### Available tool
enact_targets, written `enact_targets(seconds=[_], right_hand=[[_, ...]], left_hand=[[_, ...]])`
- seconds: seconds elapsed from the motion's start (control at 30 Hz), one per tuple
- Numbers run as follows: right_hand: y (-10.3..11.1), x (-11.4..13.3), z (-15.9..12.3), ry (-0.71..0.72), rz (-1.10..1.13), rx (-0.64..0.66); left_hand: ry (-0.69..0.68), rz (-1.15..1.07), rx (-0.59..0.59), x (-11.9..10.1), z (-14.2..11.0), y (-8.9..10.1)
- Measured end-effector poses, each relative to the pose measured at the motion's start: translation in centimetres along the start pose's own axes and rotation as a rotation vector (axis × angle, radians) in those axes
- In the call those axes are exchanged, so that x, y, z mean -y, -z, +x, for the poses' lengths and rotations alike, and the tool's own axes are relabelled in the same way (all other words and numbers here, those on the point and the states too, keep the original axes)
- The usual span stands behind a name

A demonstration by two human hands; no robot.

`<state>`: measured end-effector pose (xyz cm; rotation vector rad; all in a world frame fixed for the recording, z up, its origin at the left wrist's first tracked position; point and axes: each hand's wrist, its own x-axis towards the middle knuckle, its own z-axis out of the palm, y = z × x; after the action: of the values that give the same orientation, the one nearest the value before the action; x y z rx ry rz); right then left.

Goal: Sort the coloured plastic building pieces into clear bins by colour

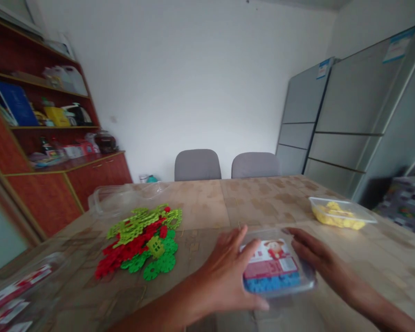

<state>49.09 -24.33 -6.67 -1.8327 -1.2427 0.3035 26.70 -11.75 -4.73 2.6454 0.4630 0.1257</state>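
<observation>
A clear plastic box (pixel 272 283) with blue pieces inside and a red-and-white label on its lid sits in front of me, near the table's front edge. My left hand (pixel 228 272) grips its left side, with the thumb at the near corner and the fingers reaching over the lid. Against the right side lies my right hand (pixel 309 249), its fingers bent round the far right corner; some fingertips are hidden. To the left of my left hand is a loose pile of red pieces (pixel 119 258), light green pieces (pixel 134 226) and round green pieces (pixel 166 258).
An open clear tub of yellow pieces (pixel 337 216) stands at the right. Empty clear containers (pixel 114 200) lie at the back left, and labelled lids (pixel 20 288) at the front left. Two grey chairs (pixel 198 165) stand beyond the patterned table (pixel 200 198).
</observation>
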Motion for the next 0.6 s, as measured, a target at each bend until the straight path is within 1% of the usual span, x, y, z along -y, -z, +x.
enact_targets(seconds=[0.03, 0.07, 0.13, 0.2, 0.23, 0.33, 0.4, 0.47, 0.53, 0.6], right_hand=[[-1.4, 1.0, -0.5, 0.013, 0.070, 0.083], [-2.7, 1.9, -0.9, 0.027, 0.127, 0.164], [-5.0, 3.3, -1.6, 0.077, 0.189, 0.358], [-6.9, 4.9, -1.7, 0.172, 0.148, 0.516], [-7.9, 5.9, -1.6, 0.232, 0.100, 0.565], [-10.9, 9.2, -0.7, 0.383, -0.063, 0.604], [-13.3, 11.4, -0.3, 0.420, -0.180, 0.616], [-15.8, 13.1, -0.1, 0.435, -0.269, 0.642], [-18.0, 13.9, -0.1, 0.448, -0.286, 0.658], [-19.5, 13.8, -0.1, 0.467, -0.244, 0.648]], left_hand=[[0.038, -0.010, 0.020, 0.8, -2.0, 0.6], [0.078, -0.021, 0.013, 1.6, -4.0, 1.1], [0.138, -0.023, 0.020, 3.2, -7.7, 1.8], [0.176, -0.038, 0.042, 4.6, -10.8, 2.2], [0.193, -0.051, 0.055, 5.2, -12.1, 2.3], [0.263, -0.106, 0.084, 6.7, -14.7, 2.4], [0.306, -0.139, 0.080, 7.5, -15.9, 2.5], [0.324, -0.183, 0.067, 8.1, -16.9, 2.9], [0.341, -0.250, 0.062, 8.8, -17.6, 3.5], [0.361, -0.295, 0.011, 9.6, -18.1, 4.2]])
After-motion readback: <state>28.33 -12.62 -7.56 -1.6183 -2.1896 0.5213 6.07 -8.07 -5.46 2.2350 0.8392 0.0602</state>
